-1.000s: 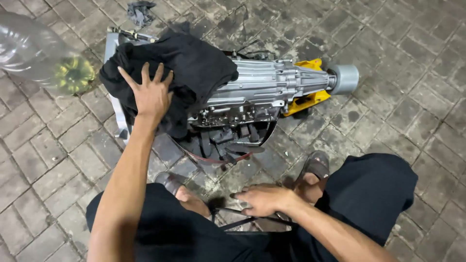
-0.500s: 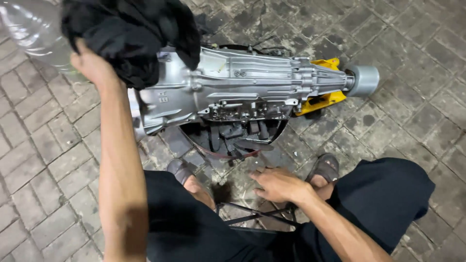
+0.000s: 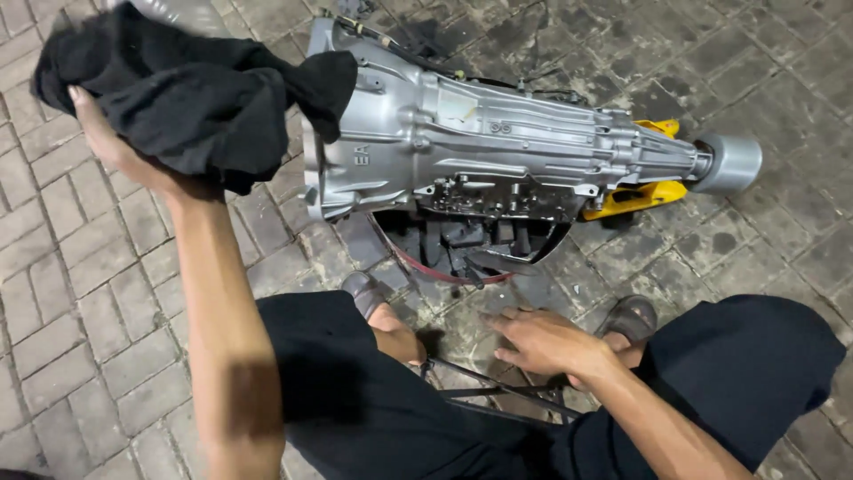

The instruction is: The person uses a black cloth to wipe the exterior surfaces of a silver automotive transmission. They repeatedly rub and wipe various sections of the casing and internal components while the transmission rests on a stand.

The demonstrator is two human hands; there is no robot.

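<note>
Crumpled black cloth (image 3: pixel 191 93) bunched in left hand (image 3: pixel 115 147), right hand (image 3: pixel 546 342) open, empty, silver gearbox (image 3: pixel 498 147) beside

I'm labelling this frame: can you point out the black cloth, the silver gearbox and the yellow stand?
black cloth (image 3: pixel 191 98), head view, middle of the bunched fabric.
silver gearbox (image 3: pixel 498 147), head view, ribbed side of the housing.
yellow stand (image 3: pixel 635 197), head view, arm under the tail end.

Place: outdoor repair yard, a makeshift car workshop
Ground: grey paving bricks (image 3: pixel 53 293), oil-stained
Evidence: silver gearbox (image 3: pixel 498 151) lying on the ground, yellow stand (image 3: pixel 635 196) at right
</note>
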